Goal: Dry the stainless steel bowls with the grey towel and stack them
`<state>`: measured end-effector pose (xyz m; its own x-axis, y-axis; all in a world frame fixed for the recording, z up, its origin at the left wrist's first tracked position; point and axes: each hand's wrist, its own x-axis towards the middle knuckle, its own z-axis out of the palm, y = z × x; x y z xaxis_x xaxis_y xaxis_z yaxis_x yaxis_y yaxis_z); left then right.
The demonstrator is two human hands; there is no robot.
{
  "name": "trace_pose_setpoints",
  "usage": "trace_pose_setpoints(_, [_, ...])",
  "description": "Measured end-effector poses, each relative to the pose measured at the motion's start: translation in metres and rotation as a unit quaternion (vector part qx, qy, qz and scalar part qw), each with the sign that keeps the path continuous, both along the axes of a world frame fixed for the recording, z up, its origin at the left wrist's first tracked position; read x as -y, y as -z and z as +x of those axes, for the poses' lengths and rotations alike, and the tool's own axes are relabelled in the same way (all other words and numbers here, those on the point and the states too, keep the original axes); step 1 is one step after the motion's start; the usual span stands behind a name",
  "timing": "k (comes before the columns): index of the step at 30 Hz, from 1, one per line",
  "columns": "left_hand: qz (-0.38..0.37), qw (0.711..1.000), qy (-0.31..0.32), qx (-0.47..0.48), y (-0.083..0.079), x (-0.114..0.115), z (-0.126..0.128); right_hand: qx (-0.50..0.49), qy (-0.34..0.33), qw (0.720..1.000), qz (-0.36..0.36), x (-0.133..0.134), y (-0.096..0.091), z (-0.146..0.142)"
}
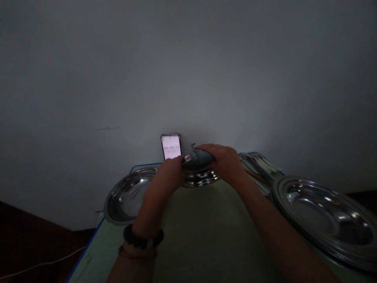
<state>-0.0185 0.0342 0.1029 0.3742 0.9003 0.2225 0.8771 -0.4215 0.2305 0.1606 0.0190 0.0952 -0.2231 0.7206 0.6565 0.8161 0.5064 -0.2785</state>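
Note:
My left hand [170,173] is closed, its fingertips pinching a short flat shiny piece [187,158] whose kind I cannot make out. That piece runs into a grey checked cloth [200,155], bunched up with one corner sticking out at the top. My right hand [227,161] is wrapped round the cloth from the right. Just beneath both hands sits a shiny metal bowl [202,180], its far side mostly covered by the hands and cloth.
Left on the green table [206,236] is another metal basin [126,198]. A phone [171,147] showing a timer leans against the wall [188,70]. Stacked metal dishes [326,220] lie at right, near several pale-handled utensils [262,163]. A white cable [44,264] runs at lower left.

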Motion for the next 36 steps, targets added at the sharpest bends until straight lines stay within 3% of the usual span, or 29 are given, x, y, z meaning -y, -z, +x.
trace_pose_setpoints(6, [-0.010, 1.000, 0.011, 0.015, 0.010, -0.009, -0.002, -0.056, -0.021, 0.998, 0.024, -0.015, 0.015, 0.012])
trace_pose_setpoints(9, [-0.021, 0.999, 0.017, 0.029, 0.011, -0.014, -0.008, -0.142, -0.012, 0.990, 0.004, -0.027, 0.029, 0.020])
trace_pose_setpoints(13, [-0.030, 0.998, 0.017, 0.050, 0.017, -0.023, -0.019, -0.338, 0.027, 0.939, -0.058, -0.043, 0.066, 0.017])
trace_pose_setpoints(17, [-0.028, 0.998, 0.006, 0.059, 0.023, -0.029, -0.023, -0.399, 0.078, 0.910, -0.079, -0.048, 0.107, -0.001])
trace_pose_setpoints(20, [-0.030, 0.998, 0.005, 0.063, 0.025, -0.030, -0.023, -0.416, 0.090, 0.901, -0.087, -0.047, 0.119, -0.010])
trace_pose_setpoints(24, [-0.034, 0.998, 0.004, 0.060, 0.017, -0.024, -0.025, -0.411, 0.087, 0.904, -0.075, -0.046, 0.101, -0.003])
trace_pose_setpoints(29, [0.033, 0.991, 0.023, 0.129, -0.016, -0.002, -0.026, -0.355, 0.039, 0.933, -0.055, -0.036, 0.043, 0.021])
trace_pose_setpoints(33, [0.033, 0.981, 0.068, 0.178, -0.036, 0.019, -0.021, -0.229, 0.022, 0.973, 0.010, -0.014, 0.001, 0.035])
trace_pose_setpoints(36, [-0.019, 0.966, 0.113, 0.232, -0.038, 0.028, -0.014, -0.092, 0.035, 0.995, -0.005, 0.001, -0.015, 0.035])
